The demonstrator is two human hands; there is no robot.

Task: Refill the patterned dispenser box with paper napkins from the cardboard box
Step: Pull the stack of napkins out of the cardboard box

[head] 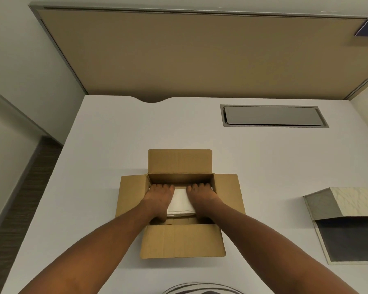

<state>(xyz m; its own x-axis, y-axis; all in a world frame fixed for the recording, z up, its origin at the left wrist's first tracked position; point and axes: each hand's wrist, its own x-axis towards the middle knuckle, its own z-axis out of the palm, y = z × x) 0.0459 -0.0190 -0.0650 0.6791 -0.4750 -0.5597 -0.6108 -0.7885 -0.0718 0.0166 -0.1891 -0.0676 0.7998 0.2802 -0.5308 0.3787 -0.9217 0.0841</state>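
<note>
A brown cardboard box point(180, 240) stands in the middle of the white table with all flaps folded outward. Inside it lies a stack of white paper napkins point(181, 203). My left hand point(157, 198) clasps the stack's left side and my right hand point(201, 197) clasps its right side, fingers reaching over the far edge and thumbs at the near edge. The patterned dispenser box point(353, 201) sits at the right edge of the view with its lid swung open, showing a dark grey interior.
A grey cable hatch point(273, 116) is set into the white table point(106, 158) at the back right. A tan partition panel point(200, 54) stands behind the table. The table's left edge drops to a dark floor.
</note>
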